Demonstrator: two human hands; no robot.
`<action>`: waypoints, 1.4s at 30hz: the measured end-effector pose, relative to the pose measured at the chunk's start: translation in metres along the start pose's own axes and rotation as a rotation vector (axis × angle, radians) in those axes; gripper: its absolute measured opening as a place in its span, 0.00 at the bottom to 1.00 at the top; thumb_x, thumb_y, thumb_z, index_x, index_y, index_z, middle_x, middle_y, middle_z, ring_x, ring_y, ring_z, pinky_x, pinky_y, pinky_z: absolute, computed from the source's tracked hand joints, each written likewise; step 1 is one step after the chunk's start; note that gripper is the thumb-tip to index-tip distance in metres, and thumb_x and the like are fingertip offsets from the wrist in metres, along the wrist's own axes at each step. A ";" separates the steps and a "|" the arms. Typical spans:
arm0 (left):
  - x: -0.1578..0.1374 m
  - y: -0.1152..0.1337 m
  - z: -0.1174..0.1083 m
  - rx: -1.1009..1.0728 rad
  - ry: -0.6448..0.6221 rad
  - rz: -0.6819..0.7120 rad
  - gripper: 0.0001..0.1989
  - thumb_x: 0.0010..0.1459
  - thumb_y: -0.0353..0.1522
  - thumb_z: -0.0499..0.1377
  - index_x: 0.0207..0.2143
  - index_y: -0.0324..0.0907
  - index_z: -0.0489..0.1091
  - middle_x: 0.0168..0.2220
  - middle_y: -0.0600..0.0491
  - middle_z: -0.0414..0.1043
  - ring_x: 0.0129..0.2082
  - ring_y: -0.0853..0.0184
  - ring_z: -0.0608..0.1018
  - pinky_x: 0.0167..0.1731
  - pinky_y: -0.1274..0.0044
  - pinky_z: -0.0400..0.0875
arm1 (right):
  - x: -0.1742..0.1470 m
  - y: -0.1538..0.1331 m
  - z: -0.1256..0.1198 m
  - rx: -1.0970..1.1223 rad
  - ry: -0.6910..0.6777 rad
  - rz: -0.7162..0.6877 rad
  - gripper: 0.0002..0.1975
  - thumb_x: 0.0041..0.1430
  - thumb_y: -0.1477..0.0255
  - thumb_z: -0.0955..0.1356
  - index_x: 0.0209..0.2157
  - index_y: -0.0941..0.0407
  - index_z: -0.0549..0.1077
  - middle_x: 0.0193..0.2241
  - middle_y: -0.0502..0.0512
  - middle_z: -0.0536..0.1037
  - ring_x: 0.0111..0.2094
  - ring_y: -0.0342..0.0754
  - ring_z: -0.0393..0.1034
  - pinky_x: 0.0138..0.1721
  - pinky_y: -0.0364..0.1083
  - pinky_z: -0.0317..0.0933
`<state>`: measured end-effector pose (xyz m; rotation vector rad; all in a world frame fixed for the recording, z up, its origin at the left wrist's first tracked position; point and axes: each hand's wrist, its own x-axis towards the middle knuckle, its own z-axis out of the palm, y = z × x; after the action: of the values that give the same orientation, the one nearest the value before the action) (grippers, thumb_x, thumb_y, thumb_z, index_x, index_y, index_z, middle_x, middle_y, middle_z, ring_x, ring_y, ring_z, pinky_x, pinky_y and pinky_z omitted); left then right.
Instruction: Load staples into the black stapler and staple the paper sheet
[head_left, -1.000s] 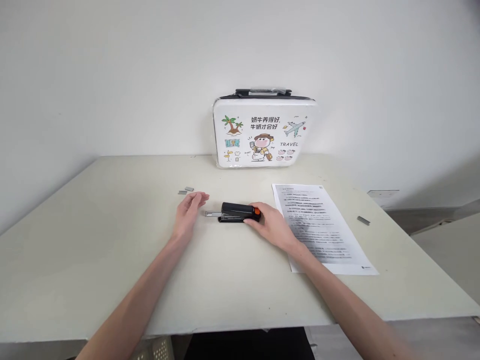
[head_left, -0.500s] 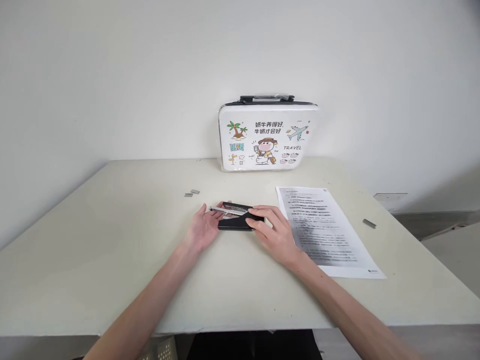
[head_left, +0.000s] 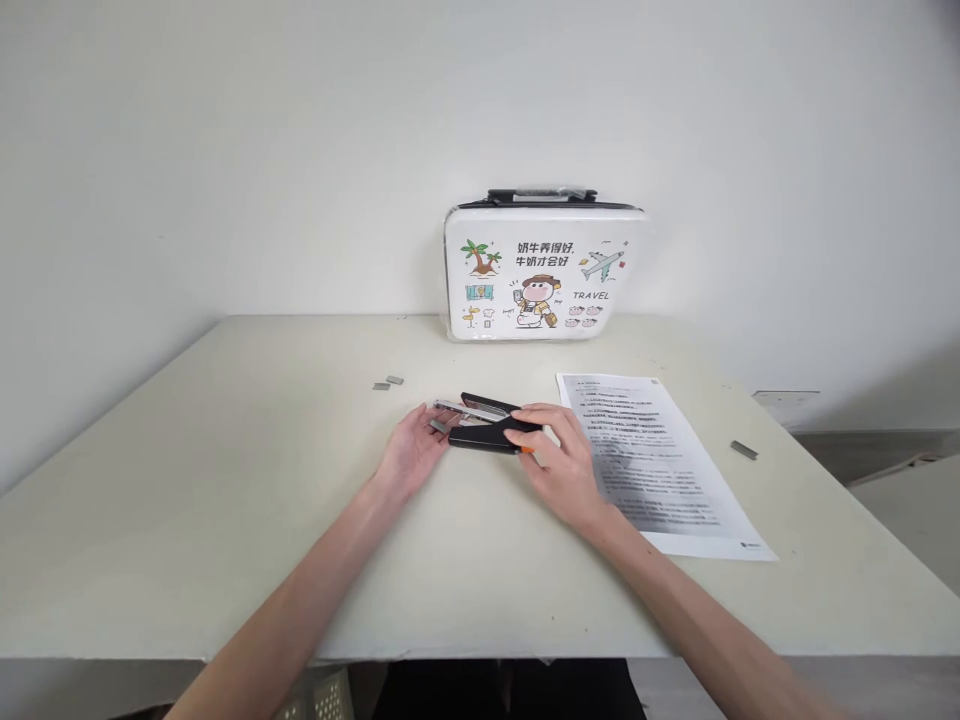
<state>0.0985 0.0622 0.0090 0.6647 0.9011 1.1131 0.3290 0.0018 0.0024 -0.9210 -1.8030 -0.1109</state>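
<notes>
A black stapler (head_left: 487,436) with an orange part at its rear is raised on its side over the table, its metal magazine (head_left: 459,408) swung apart from the black body. My right hand (head_left: 562,465) grips the rear end between thumb and fingers. Under the front end, my left hand (head_left: 411,455) is turned palm up with its fingers slightly curled. A small grey strip of staples (head_left: 441,427) lies against those left fingers, by the stapler's front. The stapler partly hides the left fingertips.
Two short staple strips (head_left: 388,383) lie beyond my left hand. Right of my right hand is a printed sheet (head_left: 660,450), with another staple strip (head_left: 744,450) past its edge. A white cartoon case (head_left: 544,270) with a black handle stands by the wall.
The stapler has tilted and shifted slightly right with my right hand, showing its orange part. A grey staple strip now shows at my left fingers. The whole view has shifted a little.
</notes>
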 end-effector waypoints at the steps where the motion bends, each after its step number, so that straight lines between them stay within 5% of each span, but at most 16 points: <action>1: -0.001 0.000 0.001 0.025 0.031 0.069 0.09 0.63 0.36 0.58 0.35 0.42 0.74 0.39 0.44 0.78 0.50 0.55 0.81 0.57 0.63 0.73 | 0.000 0.001 0.000 0.011 0.030 0.029 0.18 0.63 0.84 0.67 0.45 0.46 0.78 0.47 0.56 0.80 0.53 0.56 0.75 0.51 0.60 0.73; 7: -0.015 -0.002 0.004 0.554 0.208 0.380 0.16 0.64 0.38 0.57 0.54 0.48 0.74 0.32 0.56 0.69 0.32 0.66 0.73 0.39 0.73 0.70 | 0.000 0.007 0.001 0.024 0.105 0.224 0.15 0.61 0.81 0.69 0.44 0.48 0.77 0.48 0.57 0.79 0.52 0.56 0.75 0.53 0.61 0.70; 13: -0.029 -0.002 0.018 0.736 -0.005 0.417 0.23 0.63 0.40 0.58 0.60 0.49 0.75 0.29 0.57 0.65 0.30 0.66 0.68 0.35 0.75 0.65 | -0.002 0.009 0.003 0.045 0.094 0.306 0.10 0.63 0.76 0.70 0.43 0.48 0.77 0.48 0.57 0.81 0.51 0.57 0.76 0.53 0.60 0.70; 17: -0.029 -0.004 0.022 0.531 -0.149 0.275 0.23 0.56 0.36 0.64 0.56 0.49 0.77 0.29 0.59 0.64 0.30 0.68 0.67 0.35 0.76 0.64 | -0.001 0.011 0.000 0.090 0.083 0.332 0.06 0.64 0.72 0.71 0.43 0.49 0.76 0.47 0.57 0.82 0.51 0.56 0.77 0.54 0.59 0.69; 23: -0.017 -0.008 0.015 -0.164 0.012 0.086 0.09 0.52 0.32 0.66 0.36 0.41 0.73 0.23 0.63 0.53 0.19 0.76 0.57 0.22 0.80 0.57 | 0.025 0.020 0.016 0.120 -0.011 0.526 0.11 0.61 0.64 0.73 0.43 0.52 0.77 0.44 0.57 0.83 0.47 0.58 0.78 0.52 0.57 0.68; 35: -0.011 -0.004 0.001 -0.444 0.074 0.113 0.06 0.55 0.29 0.59 0.27 0.41 0.64 0.22 0.62 0.51 0.17 0.76 0.56 0.18 0.81 0.56 | 0.080 0.037 0.153 0.485 -0.418 0.566 0.17 0.50 0.61 0.77 0.40 0.53 0.77 0.37 0.49 0.83 0.39 0.50 0.78 0.46 0.49 0.70; 38: -0.009 -0.003 -0.001 -0.485 0.114 0.122 0.04 0.56 0.28 0.58 0.28 0.41 0.66 0.22 0.60 0.55 0.18 0.75 0.60 0.19 0.81 0.58 | 0.086 0.037 0.166 0.508 -0.453 0.544 0.16 0.50 0.62 0.77 0.40 0.52 0.78 0.38 0.50 0.83 0.41 0.50 0.78 0.49 0.50 0.70; 42: -0.005 -0.003 -0.003 -0.527 0.162 0.113 0.07 0.61 0.30 0.55 0.33 0.38 0.71 0.28 0.52 0.69 0.25 0.70 0.72 0.26 0.79 0.68 | 0.087 0.031 0.150 0.496 -0.435 0.545 0.15 0.58 0.62 0.74 0.46 0.51 0.77 0.45 0.54 0.83 0.47 0.52 0.78 0.52 0.53 0.69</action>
<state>0.0965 0.0566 0.0065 0.1935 0.6670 1.4498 0.2215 0.1411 -0.0012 -1.0814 -1.7681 0.9008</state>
